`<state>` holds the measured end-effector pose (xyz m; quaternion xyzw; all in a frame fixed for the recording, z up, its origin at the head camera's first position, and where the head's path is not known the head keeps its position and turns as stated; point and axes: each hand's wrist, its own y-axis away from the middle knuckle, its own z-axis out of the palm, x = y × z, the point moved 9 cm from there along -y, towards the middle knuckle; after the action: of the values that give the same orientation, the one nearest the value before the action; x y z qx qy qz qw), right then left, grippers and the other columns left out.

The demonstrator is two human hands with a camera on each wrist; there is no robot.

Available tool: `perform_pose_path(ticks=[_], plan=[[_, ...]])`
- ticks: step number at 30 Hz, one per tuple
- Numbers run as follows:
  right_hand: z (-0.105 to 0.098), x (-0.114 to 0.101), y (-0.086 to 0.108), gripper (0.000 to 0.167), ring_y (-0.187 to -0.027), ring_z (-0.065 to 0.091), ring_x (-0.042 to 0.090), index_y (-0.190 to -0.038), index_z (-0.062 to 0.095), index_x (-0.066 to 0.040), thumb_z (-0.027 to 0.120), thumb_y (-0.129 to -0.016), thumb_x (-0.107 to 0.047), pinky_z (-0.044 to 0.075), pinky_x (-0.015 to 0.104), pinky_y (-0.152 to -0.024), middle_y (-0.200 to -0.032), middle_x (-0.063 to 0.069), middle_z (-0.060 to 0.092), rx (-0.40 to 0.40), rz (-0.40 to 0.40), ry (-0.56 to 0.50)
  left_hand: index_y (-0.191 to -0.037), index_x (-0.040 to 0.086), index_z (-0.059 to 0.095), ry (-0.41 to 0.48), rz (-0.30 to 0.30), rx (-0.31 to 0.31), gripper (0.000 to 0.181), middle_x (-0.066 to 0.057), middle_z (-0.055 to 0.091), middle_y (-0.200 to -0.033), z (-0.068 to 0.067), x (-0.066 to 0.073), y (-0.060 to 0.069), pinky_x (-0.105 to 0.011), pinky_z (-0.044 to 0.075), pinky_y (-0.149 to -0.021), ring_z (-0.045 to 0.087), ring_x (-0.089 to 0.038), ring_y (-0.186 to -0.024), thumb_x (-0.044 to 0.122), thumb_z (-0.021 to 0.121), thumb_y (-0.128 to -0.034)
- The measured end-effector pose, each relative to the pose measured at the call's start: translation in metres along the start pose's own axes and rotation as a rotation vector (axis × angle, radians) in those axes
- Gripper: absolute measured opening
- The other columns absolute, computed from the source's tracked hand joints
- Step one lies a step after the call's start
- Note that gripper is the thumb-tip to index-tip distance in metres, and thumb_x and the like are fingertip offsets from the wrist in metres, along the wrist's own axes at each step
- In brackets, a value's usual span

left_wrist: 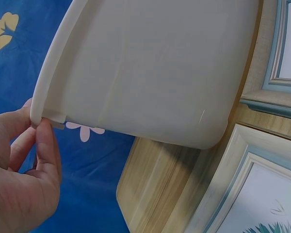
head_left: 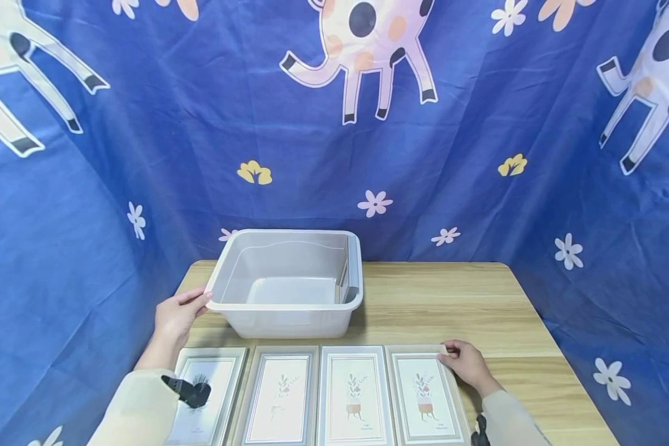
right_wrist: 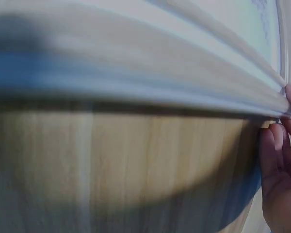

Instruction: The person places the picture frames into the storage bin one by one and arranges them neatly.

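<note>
My left grip [head_left: 176,317] pinches the near-left rim of the tub [head_left: 287,321]; my right grip [head_left: 469,365] holds the far-right corner of the rightmost frame [head_left: 425,399], near on the worktop [head_left: 435,300]; it's probably stiff, fragile-faced, best taken by its edges

Through the head camera I look forward and down over the counter [head_left: 435,303] to the blue curtain [head_left: 451,155], the widest view I have. My left wrist camera faces the bin [head_left: 290,322] up close, rolled sideways; my right one nearly grazes the rightmost picture frame [head_left: 425,393]. Head and left wrist share the bin; head and right wrist, that frame.
</note>
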<state>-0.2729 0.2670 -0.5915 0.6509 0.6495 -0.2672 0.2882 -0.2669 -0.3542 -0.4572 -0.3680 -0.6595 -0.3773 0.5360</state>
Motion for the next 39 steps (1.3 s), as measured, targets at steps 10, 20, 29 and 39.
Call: perform_pose_path(ticks=[10,20,29,39], plan=[[-0.003,-0.005,0.001,0.024,-0.078,0.066,0.023,-0.099,0.067,0.008,0.072,-0.080,-0.005,0.058,0.031,-0.068,-0.085,0.009,0.068,0.074,0.045,-0.037,-0.128,-0.011,0.052,-0.002,-0.008,-0.003,0.050,0.014,0.063,-0.082,0.000,0.000,-0.001,-0.014,0.055,-0.070,0.060,0.004,-0.072,0.007,0.072,-0.0859],[-0.012,-0.005,-0.003,0.024,-0.084,0.067,0.027,-0.099,0.069,0.007,0.074,-0.077,-0.002,0.058,0.031,-0.073,-0.088,0.013,0.069,0.104,0.073,-0.151,-0.128,-0.012,0.051,0.005,-0.001,-0.009,0.051,0.015,0.062,-0.081,0.002,0.000,0.000,-0.014,0.055,-0.071,0.060,0.004,-0.072,0.007,0.071,-0.0858],[-0.015,-0.009,-0.009,0.032,-0.081,0.066,0.023,-0.104,0.068,0.007,0.077,-0.075,-0.004,0.059,0.031,-0.065,-0.094,0.016,0.069,0.014,0.139,-0.308,-0.128,-0.013,0.050,0.003,0.007,-0.003,0.053,0.016,0.063,-0.080,0.000,0.003,0.002,-0.014,0.055,-0.069,0.060,0.004,-0.071,0.008,0.073,-0.0852],[-0.019,-0.024,-0.017,0.046,-0.086,0.068,0.026,-0.116,0.057,0.016,0.075,-0.079,-0.006,0.059,0.036,-0.073,-0.102,0.022,0.066,-0.189,0.089,-0.448,-0.126,-0.016,0.050,0.011,0.015,0.004,0.051,0.017,0.062,-0.077,0.001,0.005,0.003,-0.014,0.055,-0.068,0.060,0.004,-0.070,0.006,0.072,-0.0852]])
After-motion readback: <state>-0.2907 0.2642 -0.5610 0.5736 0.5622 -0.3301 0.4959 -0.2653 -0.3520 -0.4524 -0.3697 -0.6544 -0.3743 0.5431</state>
